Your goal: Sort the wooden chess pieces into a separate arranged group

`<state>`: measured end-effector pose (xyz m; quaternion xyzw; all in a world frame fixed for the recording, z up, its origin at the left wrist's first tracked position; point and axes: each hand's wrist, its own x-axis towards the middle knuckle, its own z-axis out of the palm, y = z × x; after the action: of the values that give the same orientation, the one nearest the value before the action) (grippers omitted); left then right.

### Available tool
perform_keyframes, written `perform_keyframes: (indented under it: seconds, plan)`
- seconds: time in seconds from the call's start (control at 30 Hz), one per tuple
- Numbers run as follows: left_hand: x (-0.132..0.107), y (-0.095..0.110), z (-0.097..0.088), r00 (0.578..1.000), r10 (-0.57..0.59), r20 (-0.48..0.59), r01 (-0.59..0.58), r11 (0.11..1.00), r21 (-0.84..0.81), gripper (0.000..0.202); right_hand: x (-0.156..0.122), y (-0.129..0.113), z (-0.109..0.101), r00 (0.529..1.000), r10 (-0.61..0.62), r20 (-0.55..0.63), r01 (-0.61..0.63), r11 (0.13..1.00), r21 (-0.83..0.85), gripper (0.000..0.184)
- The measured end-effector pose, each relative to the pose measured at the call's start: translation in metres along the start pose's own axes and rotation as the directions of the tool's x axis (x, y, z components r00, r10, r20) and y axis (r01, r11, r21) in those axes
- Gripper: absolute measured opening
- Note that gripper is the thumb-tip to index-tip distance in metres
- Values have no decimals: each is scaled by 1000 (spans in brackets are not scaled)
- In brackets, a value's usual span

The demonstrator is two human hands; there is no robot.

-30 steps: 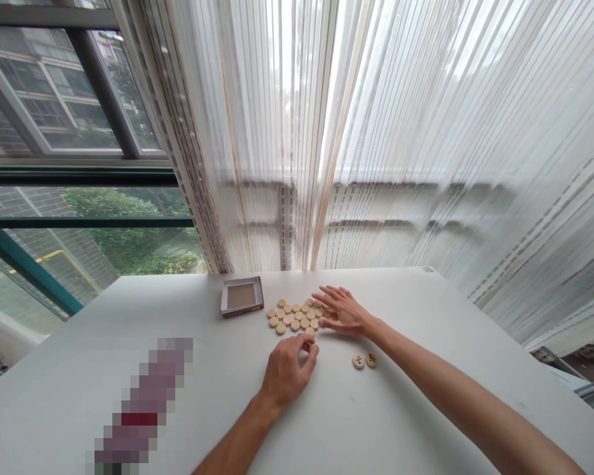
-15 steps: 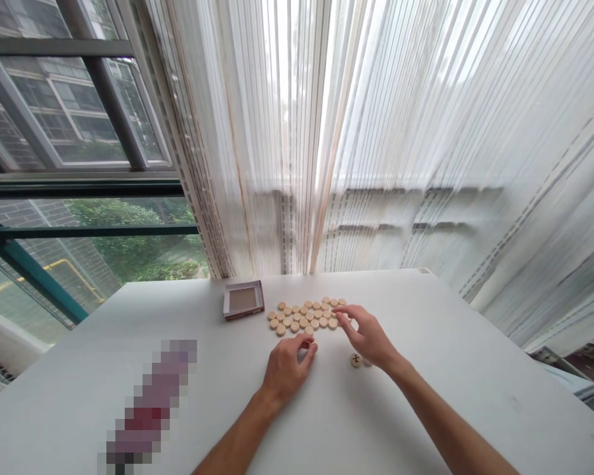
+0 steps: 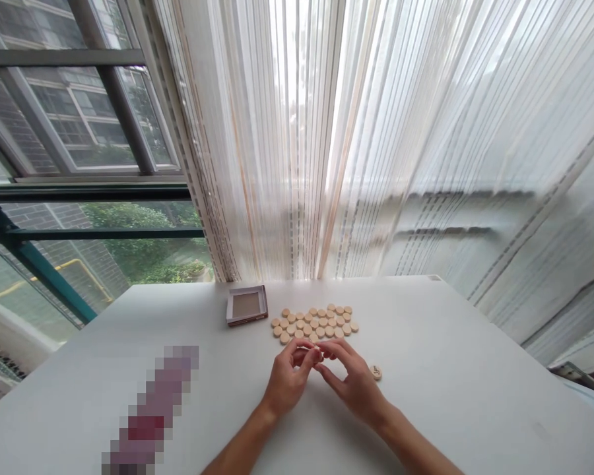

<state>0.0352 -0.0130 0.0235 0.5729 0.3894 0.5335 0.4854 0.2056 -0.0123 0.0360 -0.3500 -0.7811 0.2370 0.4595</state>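
Note:
My left hand [image 3: 288,376] and my right hand [image 3: 356,381] meet low over the white table. Their fingertips close together around a small pale wooden game piece [image 3: 317,349], which is mostly hidden by the fingers. The left thumb and fingers are pinched, while the right fingers come in from the side and touch there. Beside the right hand lies a round wooden game piece [image 3: 375,373] with a dark character on top. Just beyond the hands, several round wooden pieces [image 3: 307,329] lie in loose rows, with plain upper faces.
A shallow open box [image 3: 247,322] stands at the back left of the pieces. A blurred-out purplish long thing [image 3: 161,402] lies on the table [image 3: 218,382] at left. Striped sheer curtains [image 3: 287,165] hang behind the far edge, next to a window [image 3: 74,119].
My right hand has come back from the rows of pieces to meet my left fingertips. The marked piece beside it now shows more fully. The view has shifted slightly.

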Motion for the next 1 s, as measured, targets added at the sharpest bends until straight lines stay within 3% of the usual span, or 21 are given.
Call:
perform_keyframes:
  seconds: [0.17,0.37,0.63,1.0]
  plan:
    - [0,-1,-2,1000,3,17,-4,997,80,29,-1,8,0,999,11,32,-10,999,-30,23]
    - [-3,-4,-4,999,-7,54,2,995,102,27,-6,16,0,999,24,36,-22,998,-64,34]
    - [-6,5,-4,996,-20,85,11,993,115,29,-8,7,3,1000,10,13,-10,1000,-30,35]
    - [-8,-2,-5,998,-37,60,22,974,226,31,-11,2,7,998,12,54,-13,1000,4,31]
